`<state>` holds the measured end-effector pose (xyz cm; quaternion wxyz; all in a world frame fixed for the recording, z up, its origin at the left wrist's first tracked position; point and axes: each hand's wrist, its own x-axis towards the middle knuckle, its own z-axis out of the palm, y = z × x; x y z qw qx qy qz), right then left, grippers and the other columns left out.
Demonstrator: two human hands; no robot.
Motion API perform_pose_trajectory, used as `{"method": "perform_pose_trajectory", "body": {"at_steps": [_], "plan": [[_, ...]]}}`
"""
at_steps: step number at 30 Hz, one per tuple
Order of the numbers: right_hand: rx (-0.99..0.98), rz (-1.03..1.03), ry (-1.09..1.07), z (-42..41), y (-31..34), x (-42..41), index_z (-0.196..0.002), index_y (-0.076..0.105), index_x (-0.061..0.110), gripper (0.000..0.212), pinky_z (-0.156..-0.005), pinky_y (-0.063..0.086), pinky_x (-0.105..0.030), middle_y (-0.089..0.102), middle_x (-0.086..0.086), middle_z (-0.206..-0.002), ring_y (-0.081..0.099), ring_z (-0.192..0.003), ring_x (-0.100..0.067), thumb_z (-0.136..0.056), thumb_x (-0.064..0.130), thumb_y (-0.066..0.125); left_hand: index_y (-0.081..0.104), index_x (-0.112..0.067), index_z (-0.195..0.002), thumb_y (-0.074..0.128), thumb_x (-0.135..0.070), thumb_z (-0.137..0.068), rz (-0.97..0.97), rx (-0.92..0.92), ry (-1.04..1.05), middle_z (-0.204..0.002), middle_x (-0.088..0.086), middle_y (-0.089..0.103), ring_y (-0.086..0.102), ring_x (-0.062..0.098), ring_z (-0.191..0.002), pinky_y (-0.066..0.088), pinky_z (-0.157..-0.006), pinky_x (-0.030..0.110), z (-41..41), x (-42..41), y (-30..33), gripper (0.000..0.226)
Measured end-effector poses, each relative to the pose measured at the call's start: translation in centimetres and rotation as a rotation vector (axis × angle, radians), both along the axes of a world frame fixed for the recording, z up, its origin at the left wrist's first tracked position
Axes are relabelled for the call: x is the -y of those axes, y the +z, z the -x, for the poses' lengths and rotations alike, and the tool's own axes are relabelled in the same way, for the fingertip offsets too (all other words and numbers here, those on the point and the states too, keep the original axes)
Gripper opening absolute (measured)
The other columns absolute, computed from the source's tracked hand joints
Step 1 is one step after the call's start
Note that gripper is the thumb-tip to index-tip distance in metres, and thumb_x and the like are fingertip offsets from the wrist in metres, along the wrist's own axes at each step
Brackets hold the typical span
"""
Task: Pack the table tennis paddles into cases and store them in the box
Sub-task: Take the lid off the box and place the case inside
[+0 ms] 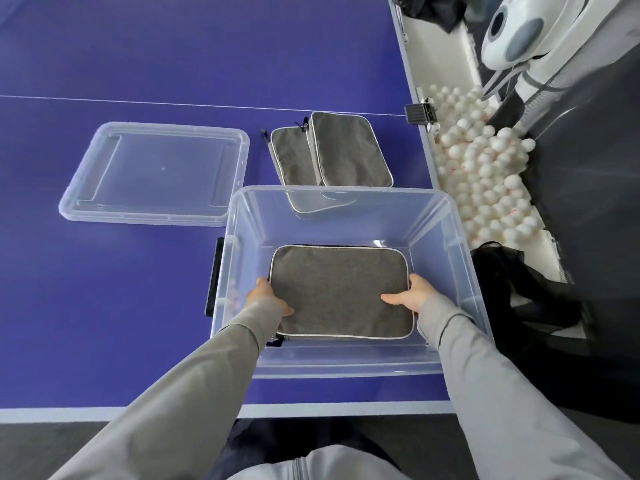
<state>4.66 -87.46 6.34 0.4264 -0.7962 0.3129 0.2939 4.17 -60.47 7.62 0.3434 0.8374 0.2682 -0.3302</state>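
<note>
Already low inside the clear plastic box [346,365], a grey paddle case [339,289] lies flat with its long axis running left to right; the left hand [268,296] grips its left short edge and the right hand [412,294] its right, thumbs on top. Two more grey cases [332,150] lie overlapping on the blue table [104,306] just beyond the box's far wall, about equally near either hand; the lid [156,173] rests to the left.

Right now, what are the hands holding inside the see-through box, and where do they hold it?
Both hands hold one grey paddle case inside the clear box. The left hand grips its left edge, and the right hand grips its right edge.
</note>
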Motion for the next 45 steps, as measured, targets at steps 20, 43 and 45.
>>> {"method": "perform_pose_trajectory", "body": {"at_steps": [20,43,45], "plan": [[0.005,0.200,0.144,-0.5,0.1,-0.3,-0.131,0.041,0.007,0.072,-0.103,0.040,-0.036,0.049,-0.012,-0.134,0.049,-0.123,-0.030,-0.073,0.025,0.080,0.035,-0.006,-0.132,0.074,-0.023,-0.078,-0.143,0.044,-0.203,-0.135,0.012,0.036,0.044,0.034,-0.123,0.040,-0.102,0.042,0.0,0.4,-1.1,0.068],[0.691,0.165,0.561,-2.3,10.4,-16.2,-0.137,0.043,0.010,0.048,-0.105,0.025,-0.026,0.044,-0.008,-0.138,0.038,-0.131,-0.021,-0.093,0.023,0.055,0.033,-0.017,-0.143,0.046,-0.040,-0.095,-0.358,0.706,-0.311,-0.149,0.002,0.033,0.028,0.022,-0.138,0.021,-0.110,0.035,2.0,-7.9,9.7,0.056],[0.718,0.160,0.646,-2.1,10.7,-19.6,-0.137,0.042,0.008,0.048,-0.106,0.023,-0.026,0.044,-0.010,-0.138,0.036,-0.132,-0.023,-0.093,0.022,0.055,0.031,-0.015,-0.144,0.046,-0.039,-0.095,-0.387,0.673,-0.258,-0.150,0.003,0.032,0.026,0.021,-0.140,0.020,-0.111,0.034,3.3,-11.1,9.3,0.057]]}}
